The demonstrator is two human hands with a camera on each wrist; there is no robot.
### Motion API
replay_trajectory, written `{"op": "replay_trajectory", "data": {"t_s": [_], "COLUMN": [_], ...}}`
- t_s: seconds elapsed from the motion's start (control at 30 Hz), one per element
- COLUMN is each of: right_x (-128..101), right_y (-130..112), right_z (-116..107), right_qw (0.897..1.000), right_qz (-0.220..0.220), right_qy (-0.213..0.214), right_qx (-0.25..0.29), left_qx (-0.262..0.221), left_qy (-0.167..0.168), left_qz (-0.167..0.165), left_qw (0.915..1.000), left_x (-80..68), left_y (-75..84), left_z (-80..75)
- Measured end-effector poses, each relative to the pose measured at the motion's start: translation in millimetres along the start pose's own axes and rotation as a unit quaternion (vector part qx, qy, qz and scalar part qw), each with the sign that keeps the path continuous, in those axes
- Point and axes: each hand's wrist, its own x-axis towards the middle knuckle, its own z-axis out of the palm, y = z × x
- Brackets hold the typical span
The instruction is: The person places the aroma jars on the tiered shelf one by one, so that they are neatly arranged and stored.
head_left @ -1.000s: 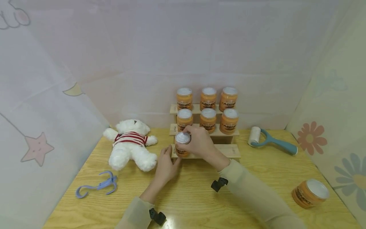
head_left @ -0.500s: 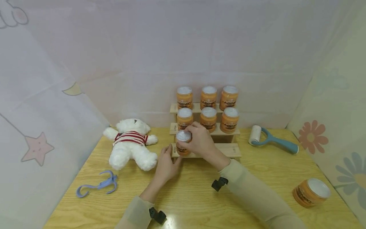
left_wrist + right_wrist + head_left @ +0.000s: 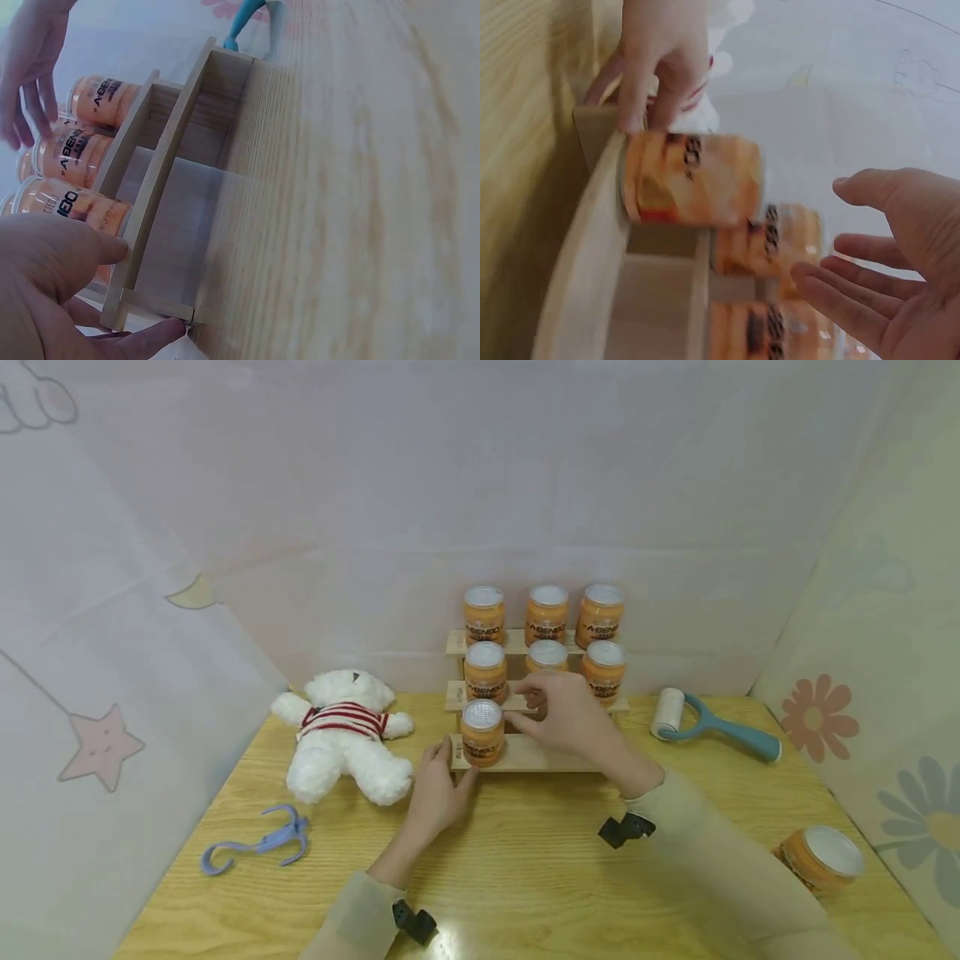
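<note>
Jar (image 3: pixel 482 732) upright on bottom step of rack (image 3: pixel 547 755), left end, silver lid up. Right hand (image 3: pixel 566 717) just right of jar, not touching, fingers relaxed and spread, holding nothing. Left hand (image 3: pixel 437 789) on table (image 3: pixel 517 868) at rack's left corner, fingers straight, pressing step edge beside jar. Six more jars (image 3: pixel 547 614) on upper two steps. Teddy (image 3: pixel 341 735) left of rack, blue hook (image 3: pixel 255 847) near it. Lint roller (image 3: pixel 708 727) right of rack. Loose jar (image 3: pixel 821 858) at table's right edge, well apart.
</note>
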Motion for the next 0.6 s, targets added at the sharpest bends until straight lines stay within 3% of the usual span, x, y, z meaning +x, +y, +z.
{"op": "replay_trajectory", "data": {"t_s": [0.17, 0.33, 0.4, 0.6], "right_x": [-17, -39, -48, -83], "right_y": [20, 46, 58, 85], "right_z": [-43, -87, -100, -134], "right_qw": [0.998, 0.986, 0.983, 0.986], "right_qz": [0.016, 0.043, 0.038, 0.036], "right_qy": [-0.046, -0.127, -0.139, -0.150], "right_qx": [0.032, 0.095, 0.113, 0.064], "left_qx": [-0.001, 0.004, 0.008, 0.008], "left_qy": [-0.006, -0.004, -0.002, -0.010], "left_qz": [-0.004, -0.019, -0.022, -0.027], "left_qw": [1.0000, 0.9998, 0.9997, 0.9996], "left_x": [0.4, 1.1, 1.0, -0.3], "left_y": [-0.9, -1.1, -1.0, 1.9], "left_z": [-0.5, -0.6, -0.6, -1.5]}}
